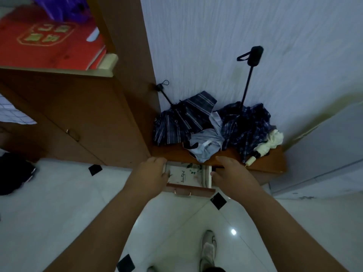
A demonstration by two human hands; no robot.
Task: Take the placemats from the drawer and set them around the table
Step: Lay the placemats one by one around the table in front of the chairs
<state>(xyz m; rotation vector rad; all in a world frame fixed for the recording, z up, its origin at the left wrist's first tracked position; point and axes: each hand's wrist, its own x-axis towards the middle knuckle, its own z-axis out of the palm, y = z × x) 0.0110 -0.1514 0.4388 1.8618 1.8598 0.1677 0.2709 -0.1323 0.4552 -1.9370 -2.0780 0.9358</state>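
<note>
A small wooden drawer with a brass handle stands pulled open from a low cabinet. Inside lies a stack of white placemats printed with green leaves and script lettering. My left hand reaches into the drawer's left side, fingers curled at the stack's left edge. At the right side my right hand has its fingers spread and its thumb at the stack's right edge. Whether either hand grips the mats is unclear.
Two plaid umbrellas, a white one and a grey cloth lie on the low cabinet top against the wall. A tall wooden cupboard stands left, red boxes on its shelf. White tiled floor below, my shoe visible.
</note>
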